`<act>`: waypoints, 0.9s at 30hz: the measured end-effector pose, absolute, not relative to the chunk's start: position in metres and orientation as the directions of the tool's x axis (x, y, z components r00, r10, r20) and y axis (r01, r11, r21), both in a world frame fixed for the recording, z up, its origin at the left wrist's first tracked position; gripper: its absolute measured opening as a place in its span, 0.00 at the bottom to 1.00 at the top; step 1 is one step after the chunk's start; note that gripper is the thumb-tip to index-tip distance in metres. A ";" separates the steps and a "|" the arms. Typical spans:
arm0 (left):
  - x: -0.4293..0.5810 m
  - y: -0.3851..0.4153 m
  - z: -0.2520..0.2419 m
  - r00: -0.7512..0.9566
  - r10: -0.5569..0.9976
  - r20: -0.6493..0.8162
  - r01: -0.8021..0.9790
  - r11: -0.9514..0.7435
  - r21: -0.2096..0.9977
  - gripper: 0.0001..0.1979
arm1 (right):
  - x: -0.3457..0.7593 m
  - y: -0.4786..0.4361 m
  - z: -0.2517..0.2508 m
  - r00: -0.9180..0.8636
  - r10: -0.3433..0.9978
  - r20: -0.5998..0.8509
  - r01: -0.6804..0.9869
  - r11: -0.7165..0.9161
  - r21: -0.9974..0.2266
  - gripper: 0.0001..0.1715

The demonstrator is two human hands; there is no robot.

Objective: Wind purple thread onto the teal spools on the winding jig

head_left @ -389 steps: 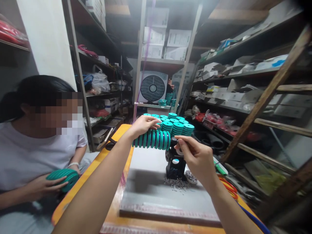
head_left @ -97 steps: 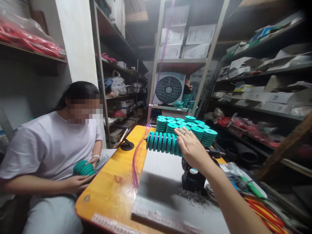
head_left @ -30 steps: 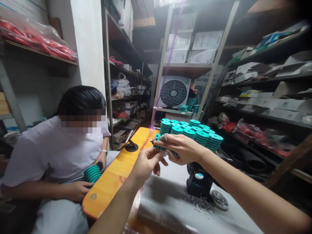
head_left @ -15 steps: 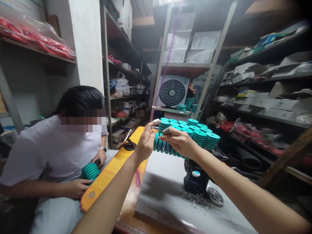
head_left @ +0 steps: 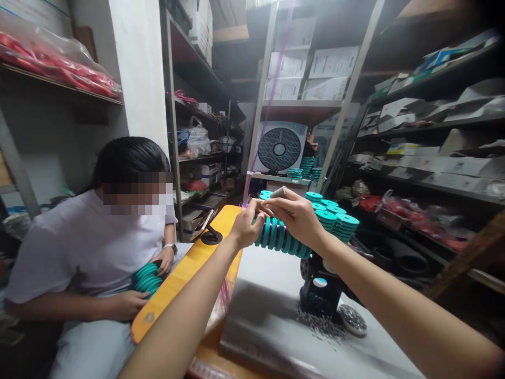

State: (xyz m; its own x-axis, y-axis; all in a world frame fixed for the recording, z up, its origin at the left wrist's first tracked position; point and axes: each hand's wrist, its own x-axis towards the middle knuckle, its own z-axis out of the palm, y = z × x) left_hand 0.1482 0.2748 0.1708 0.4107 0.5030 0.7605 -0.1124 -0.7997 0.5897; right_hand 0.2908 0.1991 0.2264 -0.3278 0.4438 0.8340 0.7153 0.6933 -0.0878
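Note:
A row of teal spools (head_left: 281, 237) wound with purple thread sits on a horizontal spindle above a black winder (head_left: 319, 287). My left hand (head_left: 246, 225) is closed at the left end of the row, fingers pinched beside the first spool. My right hand (head_left: 298, 216) reaches over the top of the row, fingers curled on the spools, with a small grey piece (head_left: 278, 192) between fingertips. Purple thread (head_left: 272, 100) runs up from the spools toward the ceiling.
Stacks of teal spools (head_left: 335, 218) stand behind the winder. Small metal bits (head_left: 319, 326) lie on the grey board (head_left: 268, 316) over an orange table (head_left: 189, 273). A seated person (head_left: 94, 247) at left holds a stack of teal spools (head_left: 147, 278). Shelves and a fan (head_left: 280, 149) surround.
My left hand came up from below the table edge to the left end of the spool row, and my right hand shifted to lie over the top of the row.

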 end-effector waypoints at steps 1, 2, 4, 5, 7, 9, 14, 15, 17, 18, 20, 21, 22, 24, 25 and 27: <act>0.148 0.276 0.171 0.430 0.494 0.756 -0.106 -0.803 0.586 0.12 | 0.288 0.197 0.226 -0.301 0.452 0.840 0.719 0.686 -0.112 0.14; 0.148 0.277 0.172 0.444 0.492 0.749 -0.102 -0.803 0.588 0.11 | 0.285 0.196 0.224 -0.269 0.459 0.847 0.720 0.680 -0.139 0.14; 0.149 0.278 0.172 0.451 0.501 0.738 -0.101 -0.793 0.601 0.13 | 0.280 0.195 0.221 -0.193 0.470 0.861 0.717 0.667 -0.203 0.15; 0.149 0.279 0.172 0.453 0.507 0.733 -0.104 -0.787 0.608 0.13 | 0.278 0.196 0.219 -0.153 0.476 0.866 0.713 0.660 -0.237 0.15; 0.149 0.279 0.174 0.462 0.512 0.724 -0.113 -0.776 0.621 0.14 | 0.276 0.199 0.216 -0.079 0.486 0.870 0.703 0.646 -0.297 0.16; 0.149 0.278 0.176 0.477 0.517 0.711 -0.120 -0.763 0.635 0.13 | 0.276 0.204 0.214 -0.033 0.497 0.867 0.692 0.637 -0.339 0.16; 0.151 0.279 0.182 0.498 0.542 0.677 -0.124 -0.728 0.674 0.14 | 0.279 0.211 0.218 -0.006 0.539 0.842 0.678 0.622 -0.393 0.16; 0.152 0.279 0.182 0.500 0.545 0.673 -0.125 -0.723 0.679 0.14 | 0.281 0.211 0.219 -0.005 0.550 0.835 0.675 0.618 -0.403 0.16; 0.153 0.281 0.182 0.500 0.549 0.670 -0.128 -0.718 0.684 0.14 | 0.286 0.209 0.221 -0.010 0.580 0.815 0.668 0.610 -0.426 0.18; 0.153 0.281 0.182 0.497 0.552 0.669 -0.128 -0.716 0.686 0.14 | 0.289 0.208 0.222 -0.015 0.598 0.801 0.662 0.606 -0.440 0.20; 0.154 0.282 0.181 0.488 0.560 0.669 -0.126 -0.714 0.689 0.14 | 0.295 0.205 0.221 -0.027 0.633 0.774 0.651 0.598 -0.467 0.25; 0.155 0.283 0.180 0.483 0.564 0.670 -0.125 -0.712 0.690 0.14 | 0.298 0.204 0.219 -0.029 0.647 0.762 0.649 0.592 -0.478 0.27; 0.155 0.283 0.180 0.479 0.567 0.670 -0.125 -0.711 0.692 0.14 | 0.300 0.202 0.218 -0.027 0.657 0.753 0.649 0.585 -0.487 0.28; 0.156 0.284 0.179 0.472 0.571 0.671 -0.129 -0.709 0.694 0.13 | 0.302 0.200 0.214 -0.014 0.668 0.744 0.660 0.565 -0.495 0.25; 0.157 0.285 0.179 0.471 0.571 0.672 -0.133 -0.707 0.694 0.13 | 0.302 0.199 0.212 -0.007 0.670 0.743 0.670 0.554 -0.494 0.22; 0.157 0.285 0.178 0.473 0.567 0.674 -0.145 -0.705 0.694 0.14 | 0.300 0.199 0.210 0.005 0.667 0.745 0.693 0.535 -0.483 0.18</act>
